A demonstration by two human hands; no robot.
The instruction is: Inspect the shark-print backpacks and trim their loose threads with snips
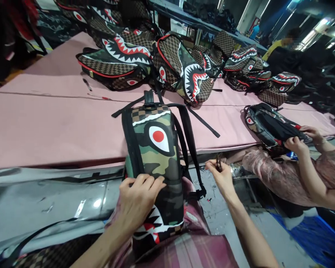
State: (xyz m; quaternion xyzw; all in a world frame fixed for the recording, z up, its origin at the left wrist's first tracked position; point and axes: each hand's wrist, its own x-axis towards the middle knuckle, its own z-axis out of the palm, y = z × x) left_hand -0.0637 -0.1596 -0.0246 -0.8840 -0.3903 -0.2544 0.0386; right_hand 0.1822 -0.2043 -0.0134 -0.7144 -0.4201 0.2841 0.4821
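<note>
A backpack [156, 163] in camouflage print, with a red-and-white eye and shark teeth, stands tilted on my lap against the table edge. My left hand [141, 193] lies across its side panel, fingers bent and pressing on the fabric. The black shoulder straps [190, 145] hang down on the right of the bag. Off to the right of those straps, my right hand [220, 173] is closed round small dark thread snips [218, 163], apart from the bag. Part of the snips is hidden by the fingers.
Several similar shark-print backpacks [123, 61] are heaped along the far side of the pink table [58, 130]. A red pen [99, 96] lies there too. At right, a co-worker's hands [298, 143] handle another backpack [270, 124]. Checkered fabric [61, 253] sits at lower left.
</note>
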